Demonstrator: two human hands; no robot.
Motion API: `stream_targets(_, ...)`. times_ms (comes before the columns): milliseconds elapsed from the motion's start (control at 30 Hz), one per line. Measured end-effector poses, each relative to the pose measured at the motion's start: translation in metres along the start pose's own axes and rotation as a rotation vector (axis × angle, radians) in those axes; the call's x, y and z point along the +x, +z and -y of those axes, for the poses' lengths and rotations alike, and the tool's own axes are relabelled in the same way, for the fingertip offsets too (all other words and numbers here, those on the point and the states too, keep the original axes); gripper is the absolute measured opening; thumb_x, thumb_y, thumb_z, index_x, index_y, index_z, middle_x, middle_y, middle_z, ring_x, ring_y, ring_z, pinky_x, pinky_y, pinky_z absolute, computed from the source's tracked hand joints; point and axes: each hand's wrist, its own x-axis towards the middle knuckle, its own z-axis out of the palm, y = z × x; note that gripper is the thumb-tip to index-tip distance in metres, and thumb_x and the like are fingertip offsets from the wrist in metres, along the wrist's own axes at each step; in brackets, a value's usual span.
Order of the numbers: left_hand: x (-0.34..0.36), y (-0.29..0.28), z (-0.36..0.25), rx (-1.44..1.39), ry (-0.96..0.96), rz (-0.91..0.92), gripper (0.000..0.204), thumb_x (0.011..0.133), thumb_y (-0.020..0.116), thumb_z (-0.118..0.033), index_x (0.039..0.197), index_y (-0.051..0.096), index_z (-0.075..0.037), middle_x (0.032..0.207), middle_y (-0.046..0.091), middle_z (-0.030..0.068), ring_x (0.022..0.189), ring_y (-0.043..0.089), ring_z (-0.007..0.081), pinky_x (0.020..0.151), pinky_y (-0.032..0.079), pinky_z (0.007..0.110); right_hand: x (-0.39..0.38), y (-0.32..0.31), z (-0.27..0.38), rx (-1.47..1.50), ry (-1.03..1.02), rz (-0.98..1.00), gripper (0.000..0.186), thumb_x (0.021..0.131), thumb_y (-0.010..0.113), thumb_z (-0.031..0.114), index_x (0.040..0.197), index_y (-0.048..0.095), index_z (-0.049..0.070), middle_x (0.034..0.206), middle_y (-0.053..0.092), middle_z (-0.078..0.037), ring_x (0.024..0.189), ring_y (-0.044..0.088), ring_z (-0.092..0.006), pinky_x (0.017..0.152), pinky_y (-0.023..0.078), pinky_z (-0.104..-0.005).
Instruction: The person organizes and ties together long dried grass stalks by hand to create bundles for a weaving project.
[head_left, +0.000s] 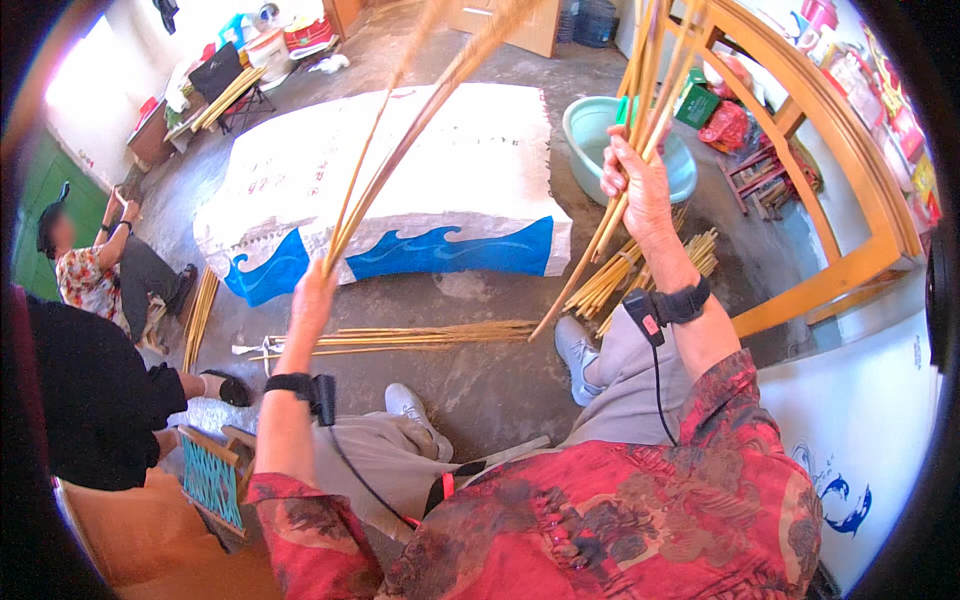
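The left hand [313, 298] was closed around the gathered lower ends of some slender stalks [384, 175], which fanned upward. The right hand [640, 185] gripped a thicker clutch of yellow canes [652, 90] partway along, one slanting down toward the floor [480, 390]. Handling them well likely called for a firm, even hold, with the two clusters kept apart so their tops would not tangle; those tops ran out of view, so I could not judge them. Past the grey shoes [408, 402] lay a row of feathery-tipped stalks [400, 340], with a shorter bundle [602, 285] to its right. Beyond, the white cloth cover [490, 160] blocked the middle, while an aqua basin [583, 130] and wooden frame [885, 195] crowded the right. Far left sat a co-worker [100, 270].
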Motion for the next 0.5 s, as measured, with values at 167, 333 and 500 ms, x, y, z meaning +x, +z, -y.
stream_targets(167,-0.011,-0.066,0.05,0.307,0.132,0.092,0.013,0.074,0.053,-0.004,0.074,0.04,-0.004,0.069,0.048,0.0182,0.068,0.049,0.0384,0.057,0.038,0.042,-0.016,-0.02,0.011,-0.022,-0.097,-0.105,0.012,0.083,0.055,0.014,0.094,0.051,0.012,0.065,0.046,0.001,0.043,0.036,-0.0052,0.039,0.031,-0.0188)
stream_targets(333,-0.021,-0.113,0.042,0.676,0.244,0.313,0.003,0.075,0.045,-0.004,0.078,0.044,-0.006,0.075,0.051,0.0131,0.077,0.051,0.0313,0.065,0.039,0.041,-0.027,-0.019,0.002,-0.077,-0.065,-0.122,0.016,0.083,0.056,0.015,0.096,0.051,0.01,0.065,0.045,0.001,0.044,0.036,-0.0048,0.039,0.031,-0.0187)
stream_targets(500,-0.046,-0.116,0.071,0.746,0.339,0.454,0.002,0.075,0.043,-0.006,0.078,0.044,-0.007,0.076,0.05,0.0112,0.079,0.05,0.0285,0.068,0.037,0.039,-0.037,-0.005,-0.024,-0.095,0.031,-0.093,0.017,0.082,0.056,0.015,0.097,0.051,0.007,0.066,0.046,0.001,0.046,0.037,-0.0049,0.041,0.032,-0.0184)
